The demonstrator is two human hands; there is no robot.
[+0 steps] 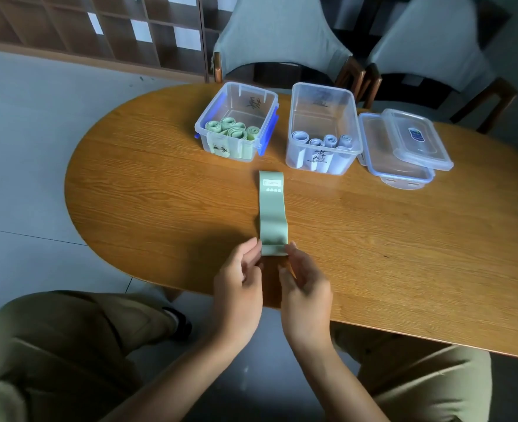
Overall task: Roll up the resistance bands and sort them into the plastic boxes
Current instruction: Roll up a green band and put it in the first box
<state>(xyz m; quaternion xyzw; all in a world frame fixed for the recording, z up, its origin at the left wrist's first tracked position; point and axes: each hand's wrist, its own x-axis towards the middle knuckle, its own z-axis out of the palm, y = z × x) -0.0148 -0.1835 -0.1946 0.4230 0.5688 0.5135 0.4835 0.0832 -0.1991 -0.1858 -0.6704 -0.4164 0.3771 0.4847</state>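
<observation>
Green band [272, 208] flat on table [160, 193], both hands [239, 287] [306, 287] pinching its near end; boxes [236, 123] [321, 129] beyond

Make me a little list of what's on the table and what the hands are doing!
table: wooden, rounded end
green band: flat on the table, near end starting to roll
left hand: pinches the rolled end's left side
right hand: pinches the rolled end's right side
left box: clear with blue clips, rolled green bands inside
right box: clear, rolled pale blue bands inside
lids: two, stacked right of the boxes
chairs: two, behind the table
</observation>
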